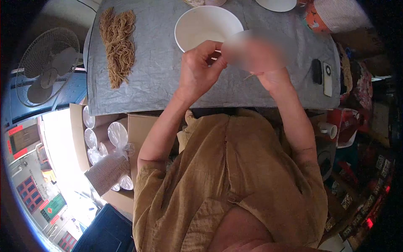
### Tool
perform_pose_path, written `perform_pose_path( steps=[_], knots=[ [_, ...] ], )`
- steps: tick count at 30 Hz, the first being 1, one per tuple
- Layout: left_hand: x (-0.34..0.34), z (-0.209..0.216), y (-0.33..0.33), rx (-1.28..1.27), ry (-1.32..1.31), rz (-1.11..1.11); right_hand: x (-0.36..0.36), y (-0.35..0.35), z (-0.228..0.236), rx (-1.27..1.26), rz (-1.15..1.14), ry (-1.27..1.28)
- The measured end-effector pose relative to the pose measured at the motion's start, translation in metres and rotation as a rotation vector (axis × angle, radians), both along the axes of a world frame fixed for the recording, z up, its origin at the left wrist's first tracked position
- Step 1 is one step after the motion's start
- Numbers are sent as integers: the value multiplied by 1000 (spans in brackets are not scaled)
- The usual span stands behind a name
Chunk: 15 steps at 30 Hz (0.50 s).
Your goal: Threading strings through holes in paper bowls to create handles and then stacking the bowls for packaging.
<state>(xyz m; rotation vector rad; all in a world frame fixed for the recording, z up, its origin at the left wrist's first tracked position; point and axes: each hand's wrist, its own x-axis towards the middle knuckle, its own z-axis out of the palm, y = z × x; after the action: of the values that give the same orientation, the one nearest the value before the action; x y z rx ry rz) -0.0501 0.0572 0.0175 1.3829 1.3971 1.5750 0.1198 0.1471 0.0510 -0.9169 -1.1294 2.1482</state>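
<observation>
My left hand [201,69] is raised over the near middle of the table, thumb and fingers pinched together at the edge of a blurred patch. What it pinches cannot be made out. My right hand [275,77] reaches into that same patch, so its fingers are hidden. A pale, roundish shape shows there, its kind unclear. Below it, beside the right hand, hangs a short thin tan strand [249,77]. Just behind my left hand stands a wide white bowl [208,25], partly covered by the hands. A bundle of tan strings [117,46] lies at the far left of the table.
A grey cloth [155,75] covers the table. At right lie a black object [317,71] and a white-edged device [327,79]. Stacked paper bowls [342,14] stand at the far right. Left are a fan [48,69] and a carton of wrapped stacks [117,133].
</observation>
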Motion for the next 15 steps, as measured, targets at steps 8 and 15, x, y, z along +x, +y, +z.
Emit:
perform_pose_path(
  steps=[8,15],
  knots=[
    [-9,24,4,-317,-381,-190,11,8,-4,738,-39,-130],
    [-7,14,8,-288,-499,-203,8,-6,3,1048,20,-337]
  ],
)
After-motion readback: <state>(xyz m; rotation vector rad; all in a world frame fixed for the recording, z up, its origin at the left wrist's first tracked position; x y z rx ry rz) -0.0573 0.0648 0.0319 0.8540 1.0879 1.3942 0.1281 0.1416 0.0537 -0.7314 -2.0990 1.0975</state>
